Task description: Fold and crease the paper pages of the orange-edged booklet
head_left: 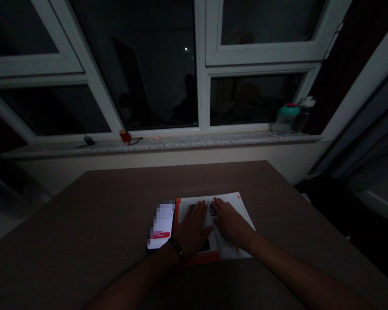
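Note:
A white and orange printed booklet or sheet (244, 212) lies on the brown table (116, 198). My left hand (193, 230) rests flat on its left part, fingers stretched out, with a dark band on the wrist. On the right part lies my right hand (231, 221), palm down with its fingers extended. Both hands hide much of the print. Just left of the booklet is a phone (163, 221) with a lit screen, partly pixelated, close to my left wrist.
Beyond the table runs a speckled windowsill (181, 142) under dark windows. On it stand a teal-lidded bottle (286, 118), a clear bottle (304, 114), a small red jar (125, 136) and a small dark object (89, 140). A curtain hangs at right.

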A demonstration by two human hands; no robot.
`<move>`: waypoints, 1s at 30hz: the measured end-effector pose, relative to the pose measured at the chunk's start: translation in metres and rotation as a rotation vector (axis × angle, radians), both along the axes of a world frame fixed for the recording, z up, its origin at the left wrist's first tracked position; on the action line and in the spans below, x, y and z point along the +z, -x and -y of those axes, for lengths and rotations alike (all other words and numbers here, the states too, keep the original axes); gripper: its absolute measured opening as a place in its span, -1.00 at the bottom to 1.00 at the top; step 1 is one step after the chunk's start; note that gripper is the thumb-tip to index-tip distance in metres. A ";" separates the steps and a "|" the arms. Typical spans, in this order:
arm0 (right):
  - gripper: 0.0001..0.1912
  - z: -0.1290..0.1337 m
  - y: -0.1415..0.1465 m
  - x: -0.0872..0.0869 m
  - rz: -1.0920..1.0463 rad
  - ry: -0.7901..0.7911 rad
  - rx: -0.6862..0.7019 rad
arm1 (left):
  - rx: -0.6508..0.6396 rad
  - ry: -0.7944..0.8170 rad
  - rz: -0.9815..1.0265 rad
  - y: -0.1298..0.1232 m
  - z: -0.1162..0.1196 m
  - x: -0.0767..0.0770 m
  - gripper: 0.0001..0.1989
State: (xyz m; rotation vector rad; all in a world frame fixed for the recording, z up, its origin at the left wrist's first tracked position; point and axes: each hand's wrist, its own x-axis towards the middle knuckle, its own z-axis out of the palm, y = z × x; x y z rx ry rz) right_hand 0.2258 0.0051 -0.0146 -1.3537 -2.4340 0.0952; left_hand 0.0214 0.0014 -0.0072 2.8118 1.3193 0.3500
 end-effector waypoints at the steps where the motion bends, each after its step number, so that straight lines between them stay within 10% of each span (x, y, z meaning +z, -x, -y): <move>1: -0.46 0.000 0.000 0.000 0.002 -0.001 0.002 | 0.002 0.001 0.000 0.000 0.000 0.000 -0.37; 21: -0.46 0.002 -0.002 0.002 -0.062 -0.013 0.048 | 0.002 -0.005 0.071 -0.001 -0.003 0.019 -0.54; 30: -0.43 -0.008 -0.005 -0.007 -0.020 0.023 0.033 | -0.053 0.029 0.053 0.003 -0.002 0.005 -0.40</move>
